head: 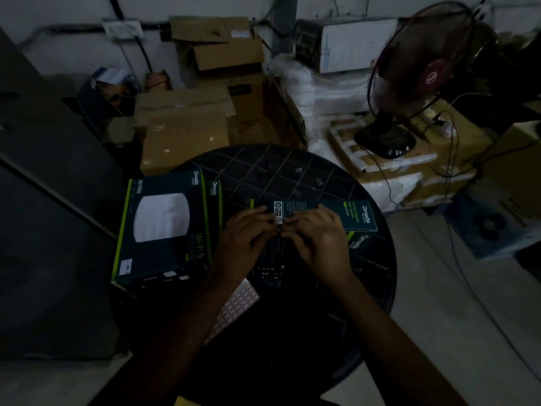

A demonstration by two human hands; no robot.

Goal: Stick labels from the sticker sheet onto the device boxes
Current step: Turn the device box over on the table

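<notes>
Dim storeroom clutter is surrounding our round black table (292,165). We are curling our left hand (244,241) and right hand (317,240) together, fingertips pinching a small label (279,220) over the switch box (330,213). Beside them the Wi-Fi box (164,227) is lying flat, the sticker sheet (234,309) peeking out under our left forearm.

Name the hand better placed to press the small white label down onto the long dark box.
Right hand: it lies over the long dark box, fingertips at the small white label. Left hand approaches from off-box.
</notes>
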